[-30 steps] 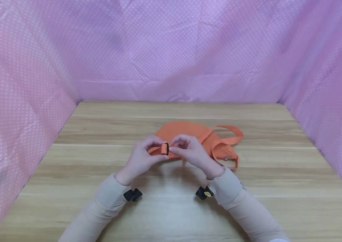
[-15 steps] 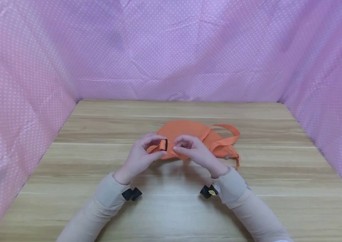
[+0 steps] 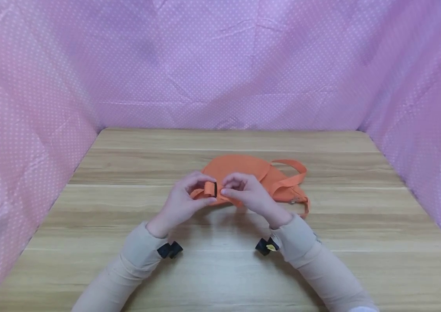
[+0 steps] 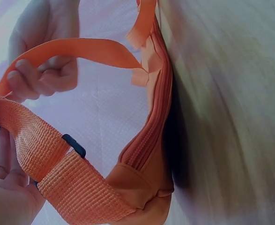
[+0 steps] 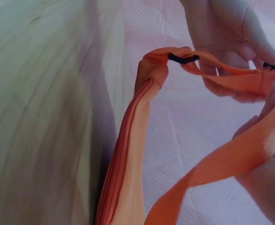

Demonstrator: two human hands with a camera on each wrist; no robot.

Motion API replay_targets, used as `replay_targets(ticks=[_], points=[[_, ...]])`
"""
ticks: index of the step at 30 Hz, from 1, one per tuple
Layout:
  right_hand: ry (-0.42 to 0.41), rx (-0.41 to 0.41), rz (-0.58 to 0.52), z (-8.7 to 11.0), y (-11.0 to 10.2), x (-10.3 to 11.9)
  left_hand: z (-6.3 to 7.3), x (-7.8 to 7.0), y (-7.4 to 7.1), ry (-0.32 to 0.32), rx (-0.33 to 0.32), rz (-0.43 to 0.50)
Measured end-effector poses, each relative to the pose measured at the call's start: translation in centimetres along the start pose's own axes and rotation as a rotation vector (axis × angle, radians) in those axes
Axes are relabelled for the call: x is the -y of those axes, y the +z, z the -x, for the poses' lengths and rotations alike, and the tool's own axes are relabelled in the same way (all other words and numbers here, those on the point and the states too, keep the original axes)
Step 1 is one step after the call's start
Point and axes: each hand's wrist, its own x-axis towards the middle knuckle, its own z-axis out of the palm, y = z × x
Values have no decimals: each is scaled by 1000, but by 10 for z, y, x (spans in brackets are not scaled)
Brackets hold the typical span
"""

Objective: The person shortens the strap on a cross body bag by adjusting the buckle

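An orange bag (image 3: pixel 236 167) lies on the table with its zipper (image 5: pixel 123 154) along one side. My left hand (image 3: pixel 183 199) holds a black slide buckle (image 3: pixel 215 189) at the end of a looped orange strap (image 3: pixel 209 188), thumb below and fingers above. Close on its right, my right hand (image 3: pixel 249 193) pinches orange webbing (image 5: pixel 235 154) between thumb and fingers, near the buckle. In the left wrist view a second black slider (image 4: pixel 74 145) sits on the wide strap (image 4: pixel 81 187) near the bag. The webbing's end is hidden among the fingers.
Another orange strap loop (image 3: pixel 296 169) sticks out at the bag's right, above a small metal piece (image 3: pixel 293 201). The wooden table (image 3: pixel 220 268) is bounded by pink dotted cloth (image 3: pixel 224 65) at back and sides. Both wrists carry black camera mounts (image 3: pixel 169 250).
My right hand first drew away from the buckle to the right, then came slightly back to the left. The bag's right strap loop shifted slightly left. My left hand keeps its hold.
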Motion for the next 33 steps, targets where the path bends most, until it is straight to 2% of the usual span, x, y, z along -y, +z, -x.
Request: replay_targets(ticks=[4, 8, 12, 19, 25, 33], points=[[-9, 46, -74, -3, 2, 3, 1, 1, 2, -14, 25, -10], [19, 59, -95, -4, 3, 4, 2, 0, 4, -38, 24, -18], [25, 55, -73, -4, 1, 2, 5, 1, 5, -31, 18, -13], [18, 67, 41, 3, -6, -9, 7, 2, 5, -34, 4, 4], [1, 36, 47, 5, -8, -12, 7, 3, 6, -16, 30, 2], [-3, 4, 20, 2, -4, -6, 6, 5, 5, -36, 67, -1]])
